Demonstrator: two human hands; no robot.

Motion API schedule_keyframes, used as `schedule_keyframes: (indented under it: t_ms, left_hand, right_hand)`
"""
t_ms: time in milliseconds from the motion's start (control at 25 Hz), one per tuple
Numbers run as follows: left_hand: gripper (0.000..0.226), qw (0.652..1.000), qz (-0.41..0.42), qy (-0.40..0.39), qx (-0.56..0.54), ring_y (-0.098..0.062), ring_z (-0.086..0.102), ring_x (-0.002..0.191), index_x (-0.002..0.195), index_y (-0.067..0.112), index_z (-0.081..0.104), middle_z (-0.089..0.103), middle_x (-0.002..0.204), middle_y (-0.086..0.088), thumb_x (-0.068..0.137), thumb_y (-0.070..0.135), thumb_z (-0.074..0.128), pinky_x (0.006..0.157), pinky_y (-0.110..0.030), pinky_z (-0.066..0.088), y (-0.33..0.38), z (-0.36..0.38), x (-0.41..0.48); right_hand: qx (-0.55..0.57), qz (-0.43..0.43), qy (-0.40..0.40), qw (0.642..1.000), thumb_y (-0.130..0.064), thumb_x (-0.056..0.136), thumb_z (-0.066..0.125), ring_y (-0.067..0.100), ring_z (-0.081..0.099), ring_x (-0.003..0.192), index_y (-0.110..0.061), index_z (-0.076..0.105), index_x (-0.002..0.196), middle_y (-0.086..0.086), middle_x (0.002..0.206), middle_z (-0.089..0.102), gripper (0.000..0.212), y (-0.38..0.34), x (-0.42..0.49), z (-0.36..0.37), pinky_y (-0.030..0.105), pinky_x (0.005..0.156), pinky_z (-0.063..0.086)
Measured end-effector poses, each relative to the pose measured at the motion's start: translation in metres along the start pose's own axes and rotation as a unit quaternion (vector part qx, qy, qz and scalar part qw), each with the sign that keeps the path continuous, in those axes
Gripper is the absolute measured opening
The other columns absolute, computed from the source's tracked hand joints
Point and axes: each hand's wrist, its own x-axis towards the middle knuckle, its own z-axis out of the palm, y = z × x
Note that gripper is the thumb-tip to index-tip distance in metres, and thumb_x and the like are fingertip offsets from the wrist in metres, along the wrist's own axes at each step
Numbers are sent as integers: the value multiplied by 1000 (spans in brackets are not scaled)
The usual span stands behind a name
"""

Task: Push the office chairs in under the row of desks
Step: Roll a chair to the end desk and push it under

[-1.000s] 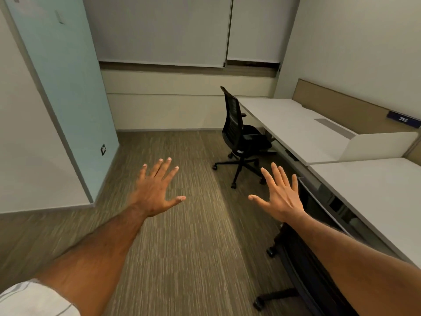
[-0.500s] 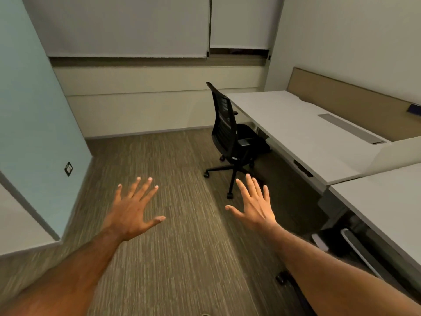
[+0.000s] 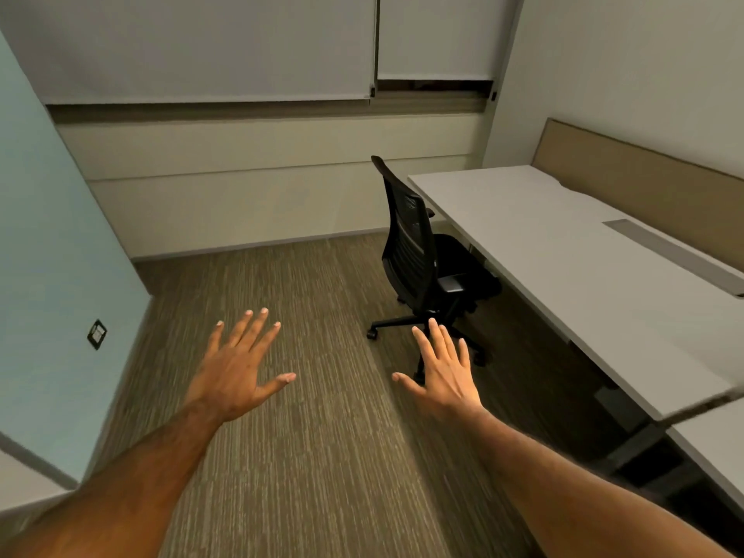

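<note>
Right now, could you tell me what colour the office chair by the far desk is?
Black, mesh back included: the office chair shows best in the head view.

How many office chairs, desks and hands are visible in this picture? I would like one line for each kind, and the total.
Office chairs: 1, black office chair
Desks: 2, far desk and near desk, partly cut off
Hands: 2, left hand and right hand, both open and empty
Total: 5

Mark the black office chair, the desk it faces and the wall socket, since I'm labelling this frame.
black office chair (image 3: 408, 251), head view, on the mesh backrest.
desk (image 3: 563, 271), head view, on the bare white top.
wall socket (image 3: 97, 334), head view, on its faceplate.
</note>
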Motion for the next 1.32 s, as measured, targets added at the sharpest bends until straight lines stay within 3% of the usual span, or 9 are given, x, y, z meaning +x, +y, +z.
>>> schedule_keyframes:
  t_ms: [400,520,720,880,1080,1320]
  left_hand:
    - [108,998,38,-30,-34,-28,9,157,161,20,23,7,169,-10,79,88,2,124,-58,7,-112,75,255]
    - [113,997,67,-18,-40,-29,18,156,159,18,32,17,168,-12,79,90,-4,122,-61,14,-145,78,341]
    - [109,991,121,12,-54,-33,33,150,152,16,46,32,163,-15,83,89,3,117,-65,23,-168,81,483]
    - [109,987,143,33,-62,-33,31,151,153,16,44,33,163,-15,84,88,1,117,-65,24,-167,85,593]
    - [122,987,151,20,-58,-26,3,157,162,25,17,10,171,-7,67,92,-19,125,-56,5,-147,84,705]
    - [89,969,247,17,-23,-26,2,157,161,25,22,13,171,-6,92,80,24,125,-55,4,-127,86,828]
  right_hand:
    - [-53,64,-18,996,-85,89,29,20,-22,154,-31,-1,165,5,171,-17,98,14,221,35,47,121,-19]
    - [-50,105,32,993,-88,86,21,20,-18,156,-31,0,164,3,172,-14,99,16,288,18,48,123,-17]
    - [-48,139,71,987,-86,89,25,23,-12,158,-29,5,165,4,173,-7,97,36,396,-12,50,125,-14]
    - [-46,167,81,982,-84,90,32,26,-4,159,-29,8,164,2,173,-3,95,66,483,-19,54,125,-6]
    - [5,178,100,979,-78,92,42,33,22,152,-24,17,161,7,170,14,92,93,603,-26,58,119,28]
    - [43,217,110,969,-75,93,46,33,24,153,-23,17,162,8,172,13,91,121,705,-36,55,118,34]
